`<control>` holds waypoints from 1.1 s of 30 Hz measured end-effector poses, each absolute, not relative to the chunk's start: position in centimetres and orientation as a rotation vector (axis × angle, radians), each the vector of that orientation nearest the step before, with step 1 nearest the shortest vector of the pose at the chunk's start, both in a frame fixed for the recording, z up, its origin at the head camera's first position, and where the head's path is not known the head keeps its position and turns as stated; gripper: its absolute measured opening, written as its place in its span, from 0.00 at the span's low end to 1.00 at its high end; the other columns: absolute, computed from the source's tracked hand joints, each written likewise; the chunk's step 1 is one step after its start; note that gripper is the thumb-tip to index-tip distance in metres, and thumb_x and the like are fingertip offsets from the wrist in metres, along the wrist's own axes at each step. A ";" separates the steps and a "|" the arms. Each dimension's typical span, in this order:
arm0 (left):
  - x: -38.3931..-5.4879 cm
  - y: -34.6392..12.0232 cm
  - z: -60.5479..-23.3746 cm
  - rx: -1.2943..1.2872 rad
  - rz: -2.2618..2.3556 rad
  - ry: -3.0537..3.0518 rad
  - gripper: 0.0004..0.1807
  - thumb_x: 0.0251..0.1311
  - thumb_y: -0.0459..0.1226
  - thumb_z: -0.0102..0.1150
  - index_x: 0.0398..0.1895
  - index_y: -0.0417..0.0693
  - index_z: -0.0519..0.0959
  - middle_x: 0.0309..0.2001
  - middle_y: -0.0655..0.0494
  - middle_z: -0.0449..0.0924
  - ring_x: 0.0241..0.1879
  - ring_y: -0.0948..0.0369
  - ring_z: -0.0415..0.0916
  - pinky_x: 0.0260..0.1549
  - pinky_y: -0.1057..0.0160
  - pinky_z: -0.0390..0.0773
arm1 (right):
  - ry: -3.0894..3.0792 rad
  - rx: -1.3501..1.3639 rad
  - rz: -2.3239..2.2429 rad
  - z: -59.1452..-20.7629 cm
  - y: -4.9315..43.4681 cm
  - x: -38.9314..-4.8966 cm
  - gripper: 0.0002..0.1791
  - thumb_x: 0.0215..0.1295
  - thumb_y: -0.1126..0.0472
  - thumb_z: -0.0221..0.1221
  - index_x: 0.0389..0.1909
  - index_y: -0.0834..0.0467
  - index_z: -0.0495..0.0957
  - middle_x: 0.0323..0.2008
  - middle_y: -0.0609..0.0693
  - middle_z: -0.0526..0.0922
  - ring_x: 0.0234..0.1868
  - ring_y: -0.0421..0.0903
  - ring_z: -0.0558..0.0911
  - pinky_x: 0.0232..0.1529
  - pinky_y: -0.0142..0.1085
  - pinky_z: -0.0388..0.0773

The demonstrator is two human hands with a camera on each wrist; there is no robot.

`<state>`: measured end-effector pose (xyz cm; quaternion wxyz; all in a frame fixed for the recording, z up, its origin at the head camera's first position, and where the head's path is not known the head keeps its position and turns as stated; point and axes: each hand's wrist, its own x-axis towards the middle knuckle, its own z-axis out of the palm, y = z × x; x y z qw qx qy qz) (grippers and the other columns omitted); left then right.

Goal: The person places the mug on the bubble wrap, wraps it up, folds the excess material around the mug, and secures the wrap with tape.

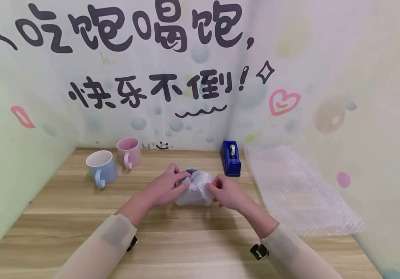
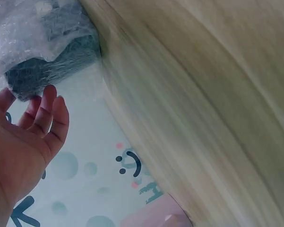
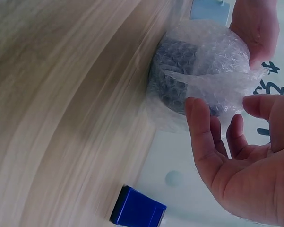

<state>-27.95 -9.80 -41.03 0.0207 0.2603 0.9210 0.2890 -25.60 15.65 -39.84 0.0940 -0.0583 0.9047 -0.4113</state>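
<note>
A bubble-wrapped bundle (image 1: 194, 192) lies on the wooden table in front of me. Through the clear wrap shows something dark (image 3: 172, 78), whose kind I cannot make out. At the bundle's left side, my left hand (image 1: 166, 186) holds it with bent fingers and thumb, the fingertips at its end in the left wrist view. My right hand (image 1: 229, 192) is on the right side, thumb and fingers around a loose flap of bubble wrap (image 3: 217, 87).
A blue mug (image 1: 107, 170) and a pink mug (image 1: 133, 153) stand at the back left. Behind the bundle, to the right, is a blue tape dispenser (image 1: 231, 161). Flat bubble wrap sheets (image 1: 297, 193) cover the table's right side. A printed wall covering (image 1: 200, 128) borders the back edge.
</note>
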 end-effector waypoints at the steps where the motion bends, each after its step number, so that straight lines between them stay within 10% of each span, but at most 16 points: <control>1: -28.0 -9.7 -40.9 0.814 0.889 2.868 0.28 0.82 0.51 0.48 0.75 0.50 0.79 0.63 0.46 0.65 0.50 0.53 0.76 0.54 0.51 0.80 | 2.686 -0.170 -1.223 -39.8 15.7 -25.6 0.13 0.81 0.51 0.62 0.43 0.57 0.76 0.35 0.54 0.84 0.37 0.54 0.88 0.32 0.39 0.88; 17: -29.8 -6.4 -41.0 0.464 1.370 2.699 0.16 0.78 0.45 0.56 0.39 0.46 0.87 0.64 0.41 0.68 0.69 0.43 0.62 0.67 0.41 0.70 | 2.727 -0.151 -1.196 -40.1 15.8 -25.9 0.14 0.81 0.49 0.63 0.41 0.55 0.76 0.32 0.51 0.84 0.29 0.46 0.83 0.29 0.36 0.82; 33: -26.7 -9.0 -41.9 0.337 1.662 2.744 0.16 0.79 0.43 0.62 0.60 0.45 0.85 0.62 0.42 0.83 0.60 0.48 0.85 0.61 0.48 0.88 | 2.710 -0.124 -1.265 -40.1 16.0 -25.6 0.16 0.81 0.48 0.63 0.42 0.57 0.76 0.34 0.57 0.87 0.30 0.50 0.86 0.32 0.40 0.87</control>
